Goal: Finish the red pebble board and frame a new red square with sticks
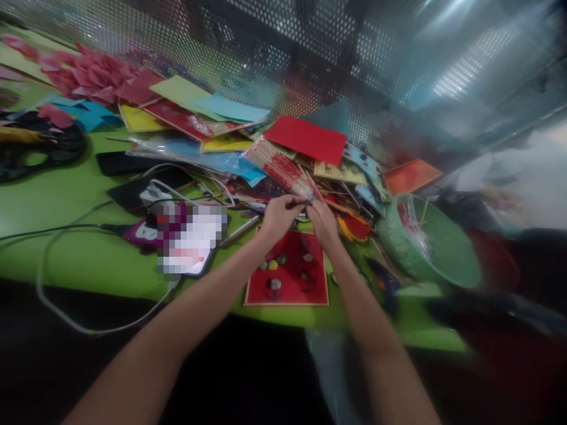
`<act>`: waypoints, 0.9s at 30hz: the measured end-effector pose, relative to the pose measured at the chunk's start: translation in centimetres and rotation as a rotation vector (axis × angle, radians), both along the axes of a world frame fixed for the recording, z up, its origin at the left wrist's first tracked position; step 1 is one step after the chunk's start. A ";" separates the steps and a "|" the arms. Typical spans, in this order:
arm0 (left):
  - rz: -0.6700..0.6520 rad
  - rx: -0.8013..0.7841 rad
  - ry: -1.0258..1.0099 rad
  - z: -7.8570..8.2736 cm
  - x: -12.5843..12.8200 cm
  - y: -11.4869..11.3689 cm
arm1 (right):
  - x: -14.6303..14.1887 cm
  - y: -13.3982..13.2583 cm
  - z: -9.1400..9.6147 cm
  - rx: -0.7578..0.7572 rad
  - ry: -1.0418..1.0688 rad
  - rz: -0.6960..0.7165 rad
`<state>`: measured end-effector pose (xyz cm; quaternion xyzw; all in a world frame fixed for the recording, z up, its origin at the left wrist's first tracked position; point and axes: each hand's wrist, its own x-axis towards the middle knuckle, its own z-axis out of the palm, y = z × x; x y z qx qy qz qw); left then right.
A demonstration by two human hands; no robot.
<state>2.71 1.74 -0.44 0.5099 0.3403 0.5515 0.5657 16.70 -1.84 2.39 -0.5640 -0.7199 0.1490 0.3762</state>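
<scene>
My left hand (281,217) and my right hand (322,221) meet above the far edge of a red board (287,283) with a pale border. Fingers of both hands are pinched together around something small and dark (309,202), too blurred to name. On the board sit several small round pieces, some whitish, some yellowish, with dark marks around them. Just beyond my hands lies a clear-wrapped bundle of thin sticks with red parts (279,165).
Left of the board, a phone (192,242) with a cable lies by a purple power strip (142,233). A green basket (443,248) stands at right. Coloured papers, a red sheet (305,139) among them, pile up before a perforated metal screen (274,53). Pink paper (88,74) is at far left.
</scene>
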 end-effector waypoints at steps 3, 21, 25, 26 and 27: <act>0.019 0.024 0.058 0.1 -0.1 -0.1 | 0.0 0.2 -0.4 0.007 -0.039 -0.043; -0.041 -0.076 -0.083 0.2 -0.1 -0.3 | -0.4 0.0 -0.4 0.018 0.029 -0.044; -0.062 -0.136 -0.171 0.2 -0.1 -0.1 | -0.3 -0.1 -0.1 -0.047 0.173 0.027; -0.061 -0.145 -0.182 0.3 -0.1 0.0 | -0.3 -0.1 -0.1 -0.065 0.209 0.035; -0.059 -0.148 -0.189 0.3 -0.1 0.0 | -0.2 -0.1 -0.1 -0.078 0.239 0.037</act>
